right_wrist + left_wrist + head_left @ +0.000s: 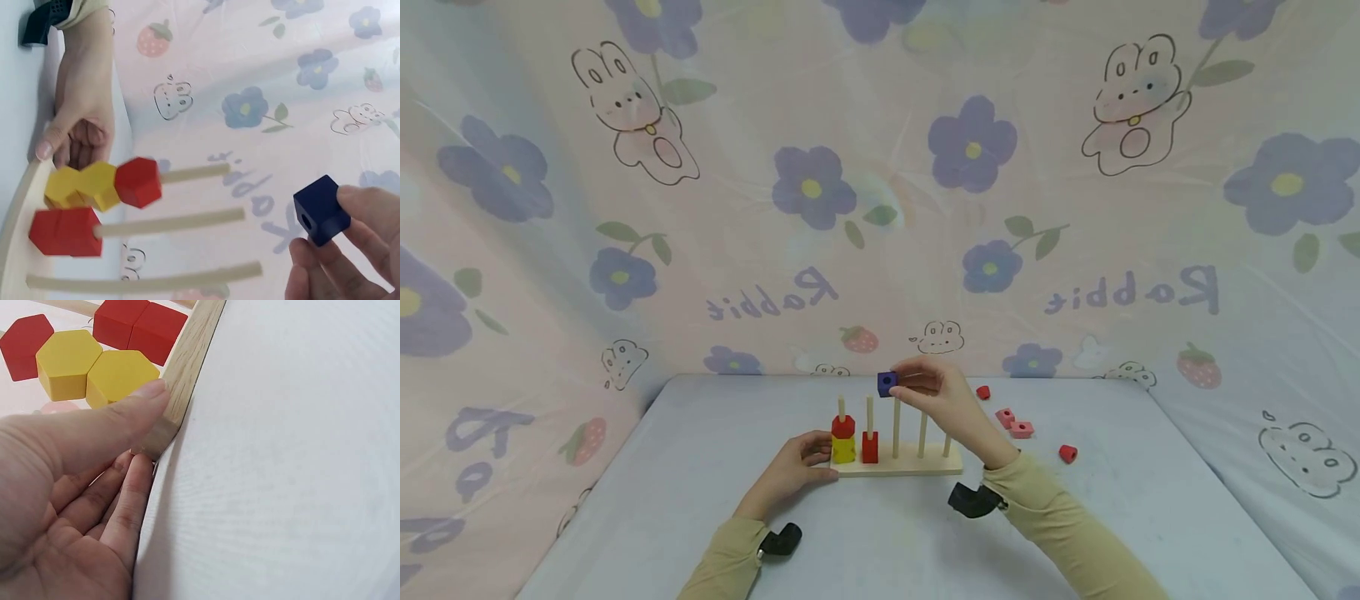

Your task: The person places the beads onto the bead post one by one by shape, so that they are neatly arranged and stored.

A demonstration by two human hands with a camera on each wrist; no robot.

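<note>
My right hand (946, 402) pinches a dark blue wooden cube (320, 211) between thumb and fingers, a hole showing in one face. In the head view the cube is just above the third peg (896, 429) of a wooden peg stacker, apart from its tip in the right wrist view. My left hand (792, 468) grips the left end of the stacker's base (185, 390), thumb on the corner. Two yellow hexagonal blocks (99, 186) with a red hexagonal block (139, 182) on top fill the first peg's lower part. The second peg carries two red square blocks (65, 232).
Right of the stacker lie two pink blocks (1022, 430) close together. One small red block (983, 392) sits farther back, and another red block (1068, 453) lies farther right. A patterned curtain (895, 250) hangs behind the white table (880, 542).
</note>
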